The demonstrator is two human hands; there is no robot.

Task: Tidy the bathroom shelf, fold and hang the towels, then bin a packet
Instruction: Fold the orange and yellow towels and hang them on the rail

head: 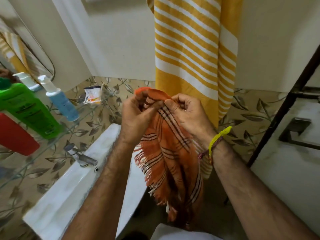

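An orange towel (173,158) with dark stripes and a fringed edge hangs bunched between both hands at the centre. My left hand (136,115) pinches its top edge with curled fingers. My right hand (188,113), a yellow thread on its wrist, grips the same edge just to the right. A yellow and white striped towel (192,49) hangs on the wall behind. A small packet (92,94) lies on the glass shelf (57,135) at the left.
On the glass shelf stand a green bottle (26,108), a red bottle (15,135) and a blue pump bottle (60,99). A white basin (69,187) with a tap (83,157) sits below. A dark metal rack (285,104) stands at the right.
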